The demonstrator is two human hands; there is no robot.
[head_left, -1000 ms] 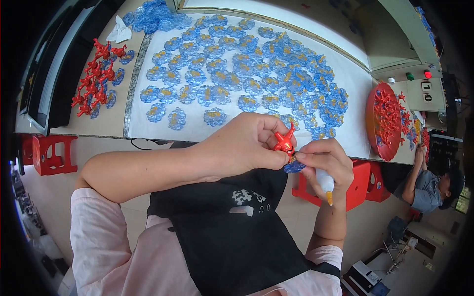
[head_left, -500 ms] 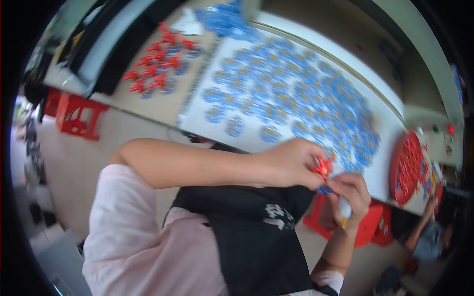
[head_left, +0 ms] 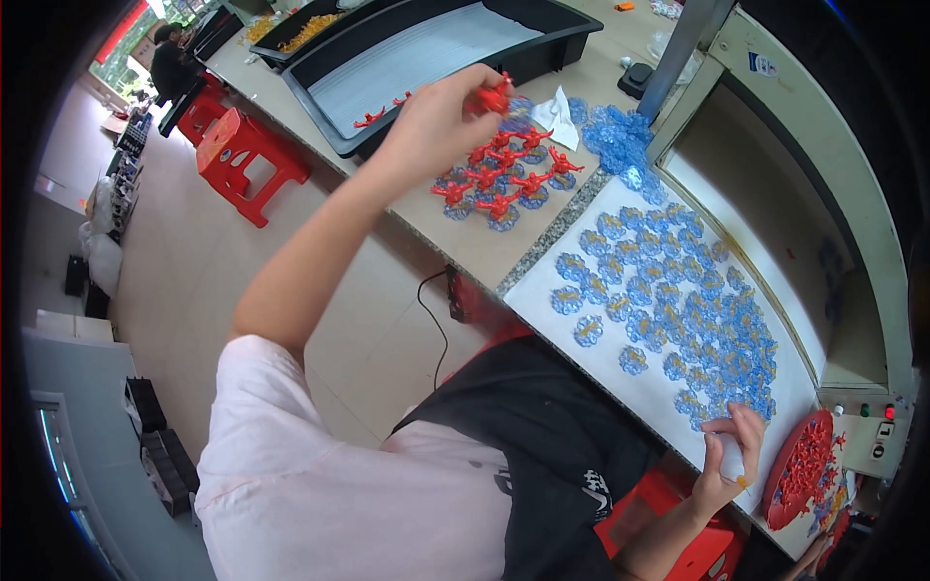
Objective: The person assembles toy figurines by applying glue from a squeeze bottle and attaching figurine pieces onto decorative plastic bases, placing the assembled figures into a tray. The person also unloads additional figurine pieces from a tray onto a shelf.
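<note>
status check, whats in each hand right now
Left hand pinches a red-and-blue piece above the group of finished pieces. Right hand grips a small white bottle by the white sheet. Nothing in the way.

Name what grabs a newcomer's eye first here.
The white sheet on the bench, covered with clear blue flower-shaped pieces. Left of it sits a cluster of finished red-on-blue pieces; the left hand reaches over it, pinching a red piece. At lower right, the right hand holds a small white bottle beside a red tray.
</note>
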